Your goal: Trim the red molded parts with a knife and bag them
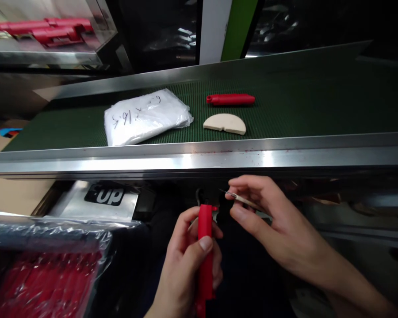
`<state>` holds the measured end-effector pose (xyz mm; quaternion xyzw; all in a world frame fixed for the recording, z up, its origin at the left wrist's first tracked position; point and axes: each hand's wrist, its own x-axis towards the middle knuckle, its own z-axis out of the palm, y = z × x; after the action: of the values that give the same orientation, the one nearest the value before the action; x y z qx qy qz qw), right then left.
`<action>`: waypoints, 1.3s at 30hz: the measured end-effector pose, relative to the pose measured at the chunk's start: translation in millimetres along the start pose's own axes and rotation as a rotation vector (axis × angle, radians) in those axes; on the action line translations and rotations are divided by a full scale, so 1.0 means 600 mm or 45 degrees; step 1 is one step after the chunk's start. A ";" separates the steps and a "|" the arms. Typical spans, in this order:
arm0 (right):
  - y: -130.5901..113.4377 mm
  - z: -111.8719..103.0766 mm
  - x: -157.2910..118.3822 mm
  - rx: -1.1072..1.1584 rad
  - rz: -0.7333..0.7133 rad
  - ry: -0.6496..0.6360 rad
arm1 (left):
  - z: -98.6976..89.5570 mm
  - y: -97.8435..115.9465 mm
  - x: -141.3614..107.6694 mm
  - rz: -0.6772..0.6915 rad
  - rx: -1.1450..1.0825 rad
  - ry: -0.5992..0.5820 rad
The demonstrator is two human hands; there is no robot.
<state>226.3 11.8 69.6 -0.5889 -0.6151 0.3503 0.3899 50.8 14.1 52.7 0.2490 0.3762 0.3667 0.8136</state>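
My left hand (185, 256) is closed around a long red plastic part (204, 227), held roughly upright below the belt's front rail, thumb pressed on its near face. To its right, my right hand (265, 212) pinches a slim craft knife (242, 201) with a pale handle; its thin pointed tip is aimed left, above the top end of the red part and apart from it. On the green belt ahead lie another red plastic part (231, 100) and a cream half-round pad (224, 123) with a small notch in its straight edge.
A white plastic packet (146, 117) with handwriting lies on the green conveyor belt (295, 106). The metal rail (305, 152) runs across in front of me. Bagged red parts (49, 282) fill the lower left. More red parts (58, 33) sit in a machine at upper left.
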 end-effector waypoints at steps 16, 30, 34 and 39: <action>-0.018 -0.001 -0.011 -0.650 -0.714 0.018 | 0.010 0.009 -0.013 0.042 -0.082 0.118; -0.016 0.002 -0.013 -0.685 -0.712 0.029 | 0.003 0.004 -0.013 0.017 -0.095 0.093; -0.016 0.003 -0.013 -0.682 -0.724 0.005 | 0.004 0.006 -0.014 -0.007 -0.094 0.117; -0.020 0.004 -0.022 -0.651 -0.757 -0.078 | 0.011 0.015 -0.011 -0.021 -0.086 0.139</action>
<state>218.4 -1.9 78.5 -0.4525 -0.8376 0.0750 0.2968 49.2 13.5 65.7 0.1978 0.4096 0.3854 0.8028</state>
